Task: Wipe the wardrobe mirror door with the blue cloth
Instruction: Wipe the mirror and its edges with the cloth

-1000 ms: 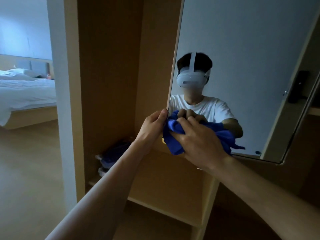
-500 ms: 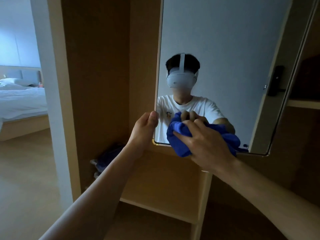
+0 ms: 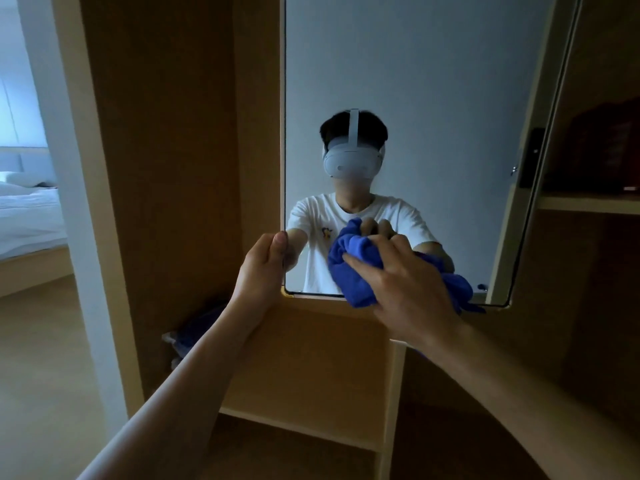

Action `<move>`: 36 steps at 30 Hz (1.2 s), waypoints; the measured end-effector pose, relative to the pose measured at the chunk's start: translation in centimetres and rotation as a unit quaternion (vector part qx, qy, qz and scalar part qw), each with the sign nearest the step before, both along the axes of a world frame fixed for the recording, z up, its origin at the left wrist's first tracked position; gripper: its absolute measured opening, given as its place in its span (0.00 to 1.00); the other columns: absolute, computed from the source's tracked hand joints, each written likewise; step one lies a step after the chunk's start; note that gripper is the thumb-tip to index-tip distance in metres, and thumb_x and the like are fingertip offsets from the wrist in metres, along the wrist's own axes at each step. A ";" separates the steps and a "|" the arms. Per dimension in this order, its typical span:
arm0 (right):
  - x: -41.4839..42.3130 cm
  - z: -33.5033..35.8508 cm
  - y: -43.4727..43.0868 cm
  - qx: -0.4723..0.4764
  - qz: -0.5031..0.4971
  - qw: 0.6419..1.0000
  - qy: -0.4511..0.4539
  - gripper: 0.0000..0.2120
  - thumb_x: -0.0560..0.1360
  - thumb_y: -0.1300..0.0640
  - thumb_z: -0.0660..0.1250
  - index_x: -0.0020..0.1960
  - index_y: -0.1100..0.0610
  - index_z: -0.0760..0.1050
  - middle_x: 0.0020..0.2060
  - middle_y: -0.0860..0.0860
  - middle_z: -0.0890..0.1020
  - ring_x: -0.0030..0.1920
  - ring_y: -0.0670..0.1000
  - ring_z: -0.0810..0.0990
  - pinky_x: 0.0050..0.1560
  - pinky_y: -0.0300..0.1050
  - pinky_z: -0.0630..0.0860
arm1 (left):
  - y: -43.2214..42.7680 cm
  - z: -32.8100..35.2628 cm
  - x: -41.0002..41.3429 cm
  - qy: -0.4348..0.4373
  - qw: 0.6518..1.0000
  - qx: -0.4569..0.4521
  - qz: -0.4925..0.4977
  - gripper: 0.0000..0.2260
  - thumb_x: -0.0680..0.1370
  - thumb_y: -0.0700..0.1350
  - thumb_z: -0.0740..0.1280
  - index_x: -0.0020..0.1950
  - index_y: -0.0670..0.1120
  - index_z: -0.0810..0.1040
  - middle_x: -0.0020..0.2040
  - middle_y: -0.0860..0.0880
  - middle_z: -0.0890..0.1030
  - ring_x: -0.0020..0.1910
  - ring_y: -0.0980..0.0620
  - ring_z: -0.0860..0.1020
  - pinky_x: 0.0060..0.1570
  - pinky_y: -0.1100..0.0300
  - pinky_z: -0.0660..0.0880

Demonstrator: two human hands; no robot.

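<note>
At the dim open wardrobe [image 3: 166,168], pinches the left edge of the mirror door [image 3: 415,81] with the left hand [image 3: 263,271], having swung it squarer than a second ago, and presses the blue cloth [image 3: 349,268], bunched in the right hand [image 3: 412,292], on its bottom edge, likely mid-wipe.

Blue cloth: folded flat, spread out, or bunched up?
Bunched up. The blue cloth is a crumpled wad gripped by the right hand against the mirror door, near its bottom edge.

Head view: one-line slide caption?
Left hand grips the mirror door by its edge; right hand holds the blue cloth against the lower glass.
</note>
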State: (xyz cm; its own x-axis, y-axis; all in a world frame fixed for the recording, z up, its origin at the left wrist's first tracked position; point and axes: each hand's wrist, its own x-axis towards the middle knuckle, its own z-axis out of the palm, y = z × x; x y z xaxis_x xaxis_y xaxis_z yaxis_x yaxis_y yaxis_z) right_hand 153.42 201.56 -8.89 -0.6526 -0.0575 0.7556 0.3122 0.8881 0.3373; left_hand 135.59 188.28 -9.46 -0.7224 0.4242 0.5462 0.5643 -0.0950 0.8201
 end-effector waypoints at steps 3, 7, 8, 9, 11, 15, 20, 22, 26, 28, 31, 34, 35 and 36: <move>1.0 1.1 1.0 -0.004 -0.025 1.000 0.015 0.33 0.62 0.58 0.80 0.67 0.52 0.77 0.60 0.59 0.78 0.55 0.59 0.77 0.39 0.49 0.78 | -0.1 0.1 0.1 0.002 1.000 0.000 0.009 0.18 0.87 0.52 0.56 0.54 0.41 0.79 0.48 0.42 0.82 0.49 0.41 0.81 0.56 0.38 0.79; 2.5 4.2 3.5 -0.062 -0.043 0.988 0.135 0.32 0.65 0.64 0.76 0.68 0.52 0.75 0.60 0.59 0.75 0.56 0.61 0.74 0.36 0.52 0.78 | -0.1 -0.1 -0.1 0.008 1.000 0.005 0.013 0.18 0.87 0.52 0.56 0.52 0.42 0.79 0.48 0.39 0.83 0.50 0.37 0.81 0.54 0.35 0.78; 2.7 4.2 3.9 -0.065 -0.043 0.986 0.145 0.32 0.65 0.64 0.76 0.68 0.52 0.75 0.59 0.59 0.75 0.56 0.61 0.73 0.35 0.52 0.78 | -0.1 -0.1 -0.1 0.008 1.000 0.005 0.013 0.18 0.87 0.52 0.56 0.52 0.42 0.79 0.47 0.39 0.83 0.49 0.37 0.81 0.54 0.35 0.79; 2.8 3.6 4.0 -0.060 -0.045 0.987 0.142 0.33 0.64 0.64 0.77 0.68 0.53 0.75 0.59 0.59 0.75 0.56 0.61 0.73 0.35 0.52 0.78 | 0.0 -0.2 -0.2 0.007 1.000 0.005 0.015 0.18 0.87 0.52 0.56 0.52 0.43 0.79 0.47 0.39 0.83 0.49 0.37 0.81 0.53 0.35 0.79; 2.7 1.5 3.7 -0.049 -0.053 0.992 0.106 0.36 0.62 0.62 0.78 0.69 0.52 0.74 0.61 0.59 0.74 0.57 0.60 0.73 0.38 0.51 0.78 | 0.1 -0.3 -0.2 0.003 1.000 0.006 0.018 0.17 0.87 0.52 0.56 0.51 0.45 0.79 0.47 0.40 0.83 0.49 0.38 0.82 0.54 0.35 0.79; 3.6 -2.0 3.8 -0.046 -0.026 0.998 0.037 0.33 0.65 0.60 0.78 0.69 0.52 0.75 0.59 0.57 0.76 0.55 0.59 0.75 0.41 0.51 0.80 | 0.1 -0.2 0.1 -0.003 1.000 0.005 0.028 0.14 0.87 0.50 0.56 0.50 0.48 0.79 0.48 0.43 0.83 0.51 0.40 0.82 0.55 0.37 0.79; 5.1 1.0 4.9 -0.044 -0.048 0.994 0.087 0.32 0.64 0.61 0.78 0.67 0.52 0.76 0.59 0.59 0.77 0.54 0.60 0.76 0.40 0.52 0.79 | 0.0 -0.2 0.2 -0.016 1.000 0.004 0.027 0.15 0.87 0.51 0.57 0.52 0.45 0.80 0.48 0.41 0.83 0.51 0.38 0.82 0.54 0.37 0.80; 6.1 3.1 6.4 -0.054 -0.067 0.985 0.147 0.28 0.68 0.61 0.76 0.67 0.51 0.76 0.59 0.58 0.77 0.53 0.60 0.75 0.39 0.46 0.75 | 0.0 -0.4 0.2 -0.009 1.000 0.005 0.027 0.15 0.87 0.52 0.57 0.51 0.47 0.80 0.48 0.43 0.83 0.50 0.39 0.82 0.53 0.38 0.80; 6.6 2.1 7.3 -0.069 -0.078 0.981 0.164 0.30 0.67 0.63 0.77 0.68 0.53 0.76 0.58 0.60 0.77 0.54 0.61 0.76 0.43 0.49 0.75 | 0.3 -0.7 0.1 -0.006 0.999 0.014 0.034 0.14 0.87 0.51 0.57 0.51 0.48 0.80 0.47 0.45 0.83 0.50 0.43 0.82 0.53 0.40 0.80; 6.7 -0.5 6.6 -0.053 -0.067 0.991 0.099 0.35 0.63 0.64 0.79 0.69 0.55 0.75 0.60 0.61 0.76 0.55 0.61 0.75 0.46 0.52 0.77 | 0.5 -0.8 0.2 -0.002 0.999 0.018 0.041 0.13 0.87 0.50 0.57 0.52 0.48 0.79 0.48 0.48 0.83 0.51 0.44 0.82 0.53 0.42 0.80; 7.7 -2.2 6.4 -0.006 -0.058 0.998 0.014 0.36 0.62 0.63 0.81 0.68 0.54 0.76 0.59 0.59 0.78 0.52 0.60 0.76 0.43 0.52 0.78 | 0.6 -0.6 0.4 -0.002 0.999 0.018 0.041 0.13 0.87 0.50 0.56 0.52 0.50 0.79 0.49 0.48 0.82 0.52 0.44 0.82 0.55 0.42 0.80; 8.2 0.2 7.5 -0.015 -0.069 0.995 0.063 0.33 0.63 0.61 0.81 0.67 0.54 0.77 0.59 0.60 0.78 0.53 0.60 0.76 0.44 0.51 0.78 | 0.5 -0.5 0.7 -0.019 0.999 0.020 0.036 0.13 0.87 0.50 0.56 0.47 0.55 0.78 0.49 0.49 0.82 0.53 0.44 0.82 0.54 0.44 0.79; 8.4 1.3 8.1 -0.028 -0.075 0.992 0.100 0.32 0.63 0.63 0.79 0.66 0.54 0.77 0.59 0.61 0.78 0.54 0.60 0.76 0.44 0.51 0.78 | 0.5 -0.4 0.8 -0.030 0.999 0.023 0.032 0.13 0.87 0.50 0.57 0.48 0.56 0.77 0.50 0.48 0.83 0.53 0.44 0.82 0.54 0.43 0.79; 8.7 2.4 8.6 -0.045 -0.074 0.987 0.137 0.29 0.65 0.64 0.77 0.65 0.55 0.78 0.57 0.61 0.78 0.55 0.59 0.75 0.44 0.51 0.78 | 0.5 -0.4 0.8 -0.042 0.998 0.028 0.029 0.12 0.87 0.50 0.57 0.49 0.55 0.78 0.51 0.46 0.83 0.54 0.44 0.82 0.55 0.42 0.79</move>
State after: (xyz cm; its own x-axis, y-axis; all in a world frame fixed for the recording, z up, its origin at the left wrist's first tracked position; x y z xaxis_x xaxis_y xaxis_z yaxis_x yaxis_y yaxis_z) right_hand 162.08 210.20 -6.49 -0.4191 0.0990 0.9025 0.5092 0.8486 0.1434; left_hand 136.43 188.78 -9.87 -0.7890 0.3516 0.5038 0.4992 -0.1111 0.8594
